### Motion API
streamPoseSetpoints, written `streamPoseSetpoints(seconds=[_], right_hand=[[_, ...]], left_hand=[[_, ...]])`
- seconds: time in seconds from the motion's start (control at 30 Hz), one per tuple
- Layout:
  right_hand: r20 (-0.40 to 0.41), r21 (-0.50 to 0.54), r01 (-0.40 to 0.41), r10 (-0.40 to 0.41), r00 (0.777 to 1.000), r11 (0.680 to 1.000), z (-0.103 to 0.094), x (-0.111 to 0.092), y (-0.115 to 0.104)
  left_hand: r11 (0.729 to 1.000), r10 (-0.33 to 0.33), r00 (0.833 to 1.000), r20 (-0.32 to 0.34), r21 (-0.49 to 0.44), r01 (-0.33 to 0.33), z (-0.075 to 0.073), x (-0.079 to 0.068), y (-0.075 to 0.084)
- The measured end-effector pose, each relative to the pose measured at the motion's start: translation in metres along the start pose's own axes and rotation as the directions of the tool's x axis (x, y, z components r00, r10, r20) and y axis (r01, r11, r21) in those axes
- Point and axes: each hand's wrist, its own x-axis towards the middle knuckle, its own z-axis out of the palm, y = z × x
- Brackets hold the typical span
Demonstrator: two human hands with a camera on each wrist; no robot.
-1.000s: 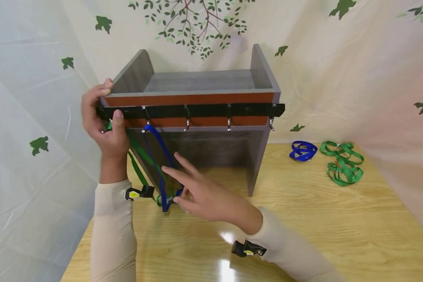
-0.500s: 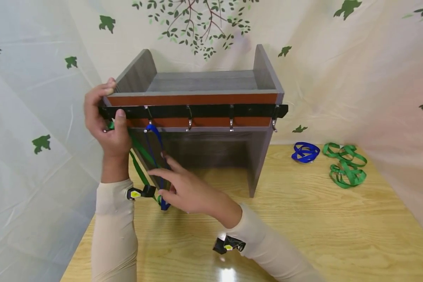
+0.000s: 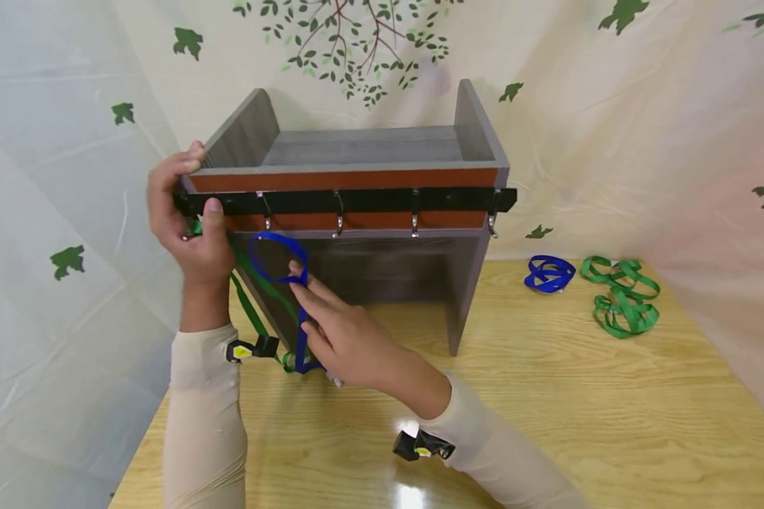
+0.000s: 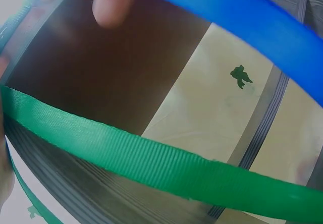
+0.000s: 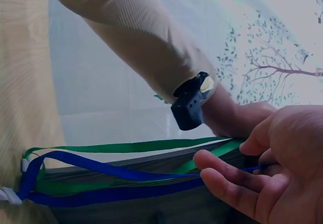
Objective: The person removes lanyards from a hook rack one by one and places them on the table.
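Observation:
My left hand [image 3: 197, 233] grips the left end of a grey shelf [image 3: 372, 147], thumb on the black hook rail [image 3: 375, 201] and fingers over the side panel. A green lanyard [image 3: 250, 305] hangs at that end, partly hidden by the hand. My right hand [image 3: 359, 346] pinches a blue lanyard [image 3: 301, 350] between thumb and fingers below the rail. Its upper part makes a round loop right at the tip of a hook [image 3: 267, 223]. In the right wrist view, blue lanyard strands [image 5: 86, 163] run to the fingertips [image 5: 207, 158]. Both lanyards' lower ends reach the table.
On the wooden table [image 3: 547, 396] to the right lie a coiled blue lanyard [image 3: 550, 273] and green lanyards [image 3: 624, 311]. Further hooks on the rail, such as one hook [image 3: 414, 225], carry nothing. Leaf-printed cloth [image 3: 579, 141] stands behind.
My right hand first moved left to the blue lanyard, then pinched it; the upper part now spreads into a round loop beside the hook. My left hand keeps its grip.

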Motion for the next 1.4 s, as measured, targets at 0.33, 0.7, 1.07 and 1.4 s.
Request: streamPoseSetpoints(seconds=[0.33,0.7,1.07,1.4], right_hand=[[-0.108,-0.02,0.137,-0.139,0.984,0.99,-0.02,-0.013,-0.005],[-0.139,0.027,0.152,-0.147,0.979,0.988,-0.037,-0.017,0.007],[0.052,0.355,-0.37,0.377,0.925,0.859,-0.035,-0.027,0.004],[0.127,0.634,-0.315,0.306,0.943,0.706,-0.035,-0.039,0.006]], left_hand=[[1.0,0.007,1.0,0.005,-0.003,-0.007,-0.001,0.0,-0.002],[1.0,0.001,1.0,-0.001,-0.01,-0.001,0.0,0.002,-0.001],[1.0,-0.025,1.0,-0.002,0.015,0.025,0.0,-0.001,0.008],[1.0,-0.026,1.0,0.007,-0.008,0.026,-0.001,-0.001,0.003]])
